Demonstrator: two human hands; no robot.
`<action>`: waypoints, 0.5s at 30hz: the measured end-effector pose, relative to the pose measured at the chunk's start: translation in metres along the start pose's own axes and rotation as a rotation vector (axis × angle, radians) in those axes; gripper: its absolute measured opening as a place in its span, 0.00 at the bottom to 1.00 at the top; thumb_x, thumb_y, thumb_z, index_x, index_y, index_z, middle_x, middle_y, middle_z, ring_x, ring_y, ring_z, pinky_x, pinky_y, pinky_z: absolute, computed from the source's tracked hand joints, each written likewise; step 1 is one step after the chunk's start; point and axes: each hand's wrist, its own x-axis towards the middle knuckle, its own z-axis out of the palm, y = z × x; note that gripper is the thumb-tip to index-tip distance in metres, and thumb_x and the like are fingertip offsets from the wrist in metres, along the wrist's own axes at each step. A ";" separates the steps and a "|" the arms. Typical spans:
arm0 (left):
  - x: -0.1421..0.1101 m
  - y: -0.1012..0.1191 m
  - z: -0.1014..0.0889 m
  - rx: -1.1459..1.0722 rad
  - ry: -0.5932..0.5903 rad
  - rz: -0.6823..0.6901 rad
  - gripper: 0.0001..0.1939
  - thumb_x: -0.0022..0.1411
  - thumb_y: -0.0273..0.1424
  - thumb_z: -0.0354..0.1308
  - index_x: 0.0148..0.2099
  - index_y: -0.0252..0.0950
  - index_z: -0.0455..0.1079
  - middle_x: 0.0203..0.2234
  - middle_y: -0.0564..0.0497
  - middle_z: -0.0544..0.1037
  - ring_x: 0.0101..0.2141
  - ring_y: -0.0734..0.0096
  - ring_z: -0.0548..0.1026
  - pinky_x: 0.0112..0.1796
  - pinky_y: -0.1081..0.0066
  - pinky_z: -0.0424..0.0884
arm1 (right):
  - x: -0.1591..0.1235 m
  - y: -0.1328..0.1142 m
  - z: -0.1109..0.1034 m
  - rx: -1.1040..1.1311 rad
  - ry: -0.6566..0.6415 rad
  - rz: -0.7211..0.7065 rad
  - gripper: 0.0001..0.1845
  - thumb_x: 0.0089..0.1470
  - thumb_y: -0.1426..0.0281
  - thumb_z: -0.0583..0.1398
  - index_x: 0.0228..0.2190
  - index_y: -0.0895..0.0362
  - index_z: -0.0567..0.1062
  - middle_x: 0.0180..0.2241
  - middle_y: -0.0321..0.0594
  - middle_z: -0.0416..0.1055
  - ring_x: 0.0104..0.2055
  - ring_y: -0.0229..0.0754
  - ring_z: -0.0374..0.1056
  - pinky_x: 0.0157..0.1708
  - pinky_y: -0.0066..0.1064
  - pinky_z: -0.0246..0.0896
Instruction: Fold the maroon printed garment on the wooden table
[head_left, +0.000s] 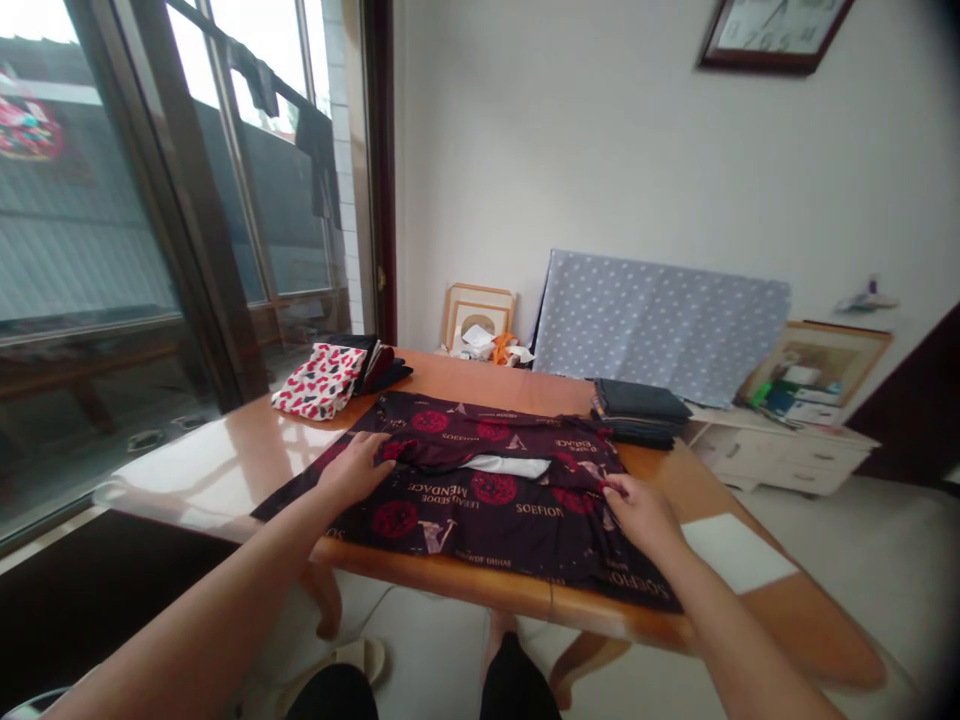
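Note:
A dark maroon printed garment (450, 515) lies spread across the near side of the wooden table, with red round motifs and pale lettering. Part of it is folded over, and a white piece (517, 466) shows in the gap at the fold; whether it is lining or something separate I cannot make out. My left hand (357, 468) grips the folded edge at the left, fingers curled on the fabric. At the right end of the fold, my right hand (639, 512) pinches the cloth between thumb and fingers.
Folded clothes with a heart-print piece (322, 380) sit at the table's back left. A dark folded stack (641, 408) stands at the back right, and a white sheet (739, 552) lies on the right of the wooden table (817, 625). Glass doors (195, 200) are on the left.

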 end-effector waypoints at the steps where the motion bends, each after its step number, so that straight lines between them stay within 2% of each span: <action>1: 0.001 0.005 0.003 -0.009 -0.009 0.011 0.31 0.63 0.43 0.58 0.65 0.39 0.66 0.62 0.41 0.70 0.54 0.54 0.74 0.54 0.62 0.69 | 0.008 -0.006 0.006 0.019 -0.012 0.005 0.22 0.60 0.62 0.54 0.51 0.53 0.78 0.48 0.45 0.80 0.48 0.49 0.76 0.46 0.36 0.69; 4: 0.006 0.015 0.007 -0.004 -0.065 0.026 0.30 0.62 0.39 0.59 0.66 0.43 0.66 0.65 0.44 0.68 0.57 0.54 0.73 0.55 0.61 0.68 | 0.029 -0.019 0.027 0.057 -0.056 0.032 0.26 0.58 0.65 0.57 0.57 0.54 0.73 0.51 0.46 0.78 0.48 0.47 0.77 0.46 0.34 0.69; 6: 0.009 0.019 0.008 0.015 -0.098 0.027 0.28 0.61 0.36 0.60 0.64 0.44 0.69 0.61 0.45 0.72 0.55 0.55 0.75 0.54 0.62 0.69 | 0.039 -0.025 0.038 0.054 -0.074 0.040 0.31 0.54 0.66 0.60 0.60 0.55 0.71 0.51 0.48 0.78 0.47 0.48 0.76 0.47 0.35 0.68; 8: 0.011 0.021 0.006 0.029 -0.108 0.032 0.22 0.61 0.34 0.58 0.57 0.44 0.74 0.55 0.46 0.77 0.51 0.57 0.77 0.51 0.64 0.70 | 0.046 -0.031 0.044 0.044 -0.083 0.042 0.32 0.51 0.67 0.62 0.58 0.58 0.72 0.49 0.50 0.79 0.47 0.50 0.76 0.47 0.37 0.67; 11: 0.011 0.020 0.001 0.037 -0.075 0.032 0.14 0.64 0.32 0.53 0.47 0.43 0.77 0.47 0.46 0.78 0.46 0.59 0.78 0.48 0.65 0.71 | 0.048 -0.037 0.043 0.043 -0.088 0.025 0.22 0.50 0.69 0.60 0.48 0.55 0.78 0.44 0.46 0.80 0.46 0.49 0.75 0.47 0.36 0.66; 15: 0.001 0.007 -0.011 0.004 0.063 0.080 0.13 0.63 0.30 0.49 0.44 0.40 0.73 0.43 0.46 0.76 0.45 0.61 0.76 0.47 0.65 0.70 | 0.029 -0.031 0.028 0.057 -0.057 -0.036 0.14 0.51 0.71 0.58 0.38 0.52 0.80 0.43 0.41 0.77 0.49 0.47 0.73 0.51 0.34 0.64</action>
